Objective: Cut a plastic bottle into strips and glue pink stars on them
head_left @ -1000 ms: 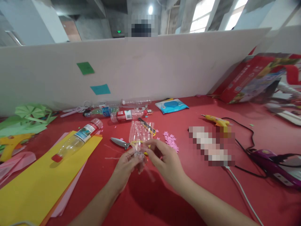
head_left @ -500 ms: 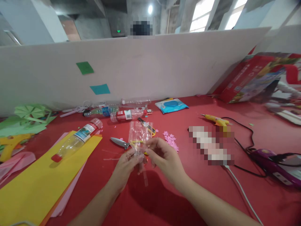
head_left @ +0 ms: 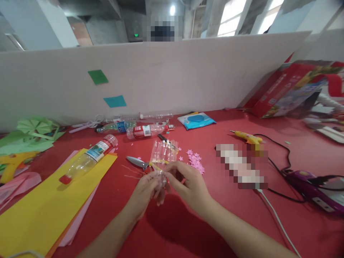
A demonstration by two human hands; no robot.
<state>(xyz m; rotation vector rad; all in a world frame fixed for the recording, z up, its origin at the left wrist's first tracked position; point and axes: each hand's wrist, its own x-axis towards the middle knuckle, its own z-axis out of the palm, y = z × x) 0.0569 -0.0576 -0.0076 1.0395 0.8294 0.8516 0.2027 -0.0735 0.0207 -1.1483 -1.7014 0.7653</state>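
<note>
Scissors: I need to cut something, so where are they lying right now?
In the head view the scissors lie on the red table near the middle, just left of the clear cut bottle piece and just beyond the left hand.

Both forearms converge at centre; left hand (head_left: 146, 188) and right hand (head_left: 188, 182) fingertips pinched together, meeting.

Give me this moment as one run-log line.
left hand: grips clear bottle piece at its lower end | right hand: pinches same piece | scissors: on red table, behind hands
</note>
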